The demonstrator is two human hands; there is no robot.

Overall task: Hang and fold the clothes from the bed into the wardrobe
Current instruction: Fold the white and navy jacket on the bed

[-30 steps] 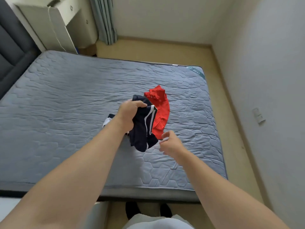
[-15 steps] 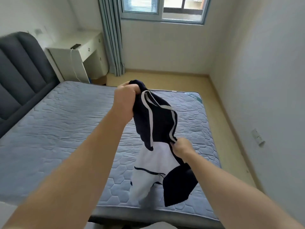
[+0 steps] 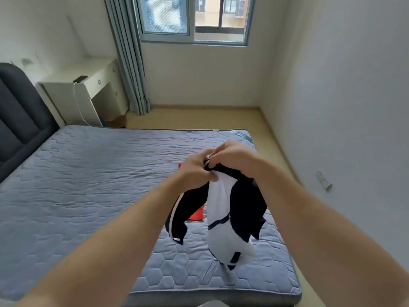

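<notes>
Your left grip (image 3: 194,172) has its fingers curled tight round the top edge of the navy and white garment (image 3: 221,209), with the thumb pressed onto the white cloth. Your right grip (image 3: 231,157) is right against it, its fingers folded over the same bunched edge and pinching a striped trim. Both grips are closed on cloth.

The garment hangs from your two grips in the air above the near right part of the bed (image 3: 88,185). It falls in loose folds: a dark part on the left with a white stripe along its edge, a white panel in the middle crossed by a thin dark line, and a dark part on the right. You cannot tell whether its lowest end touches the mattress.

Behind the hanging cloth a red garment (image 3: 195,216) lies on the bed, mostly hidden. The bed has a grey-blue quilted cover, and its dark padded headboard (image 3: 20,120) stands at the left.

Past the bed's far left corner is a white table (image 3: 93,85) with a small dark object (image 3: 80,79) on top and a white cable (image 3: 78,103) running down its side. A grey-blue curtain (image 3: 130,63) hangs just right of the table, beside the window (image 3: 194,18) in the far wall. A socket (image 3: 324,181) sits low on the right wall.
</notes>
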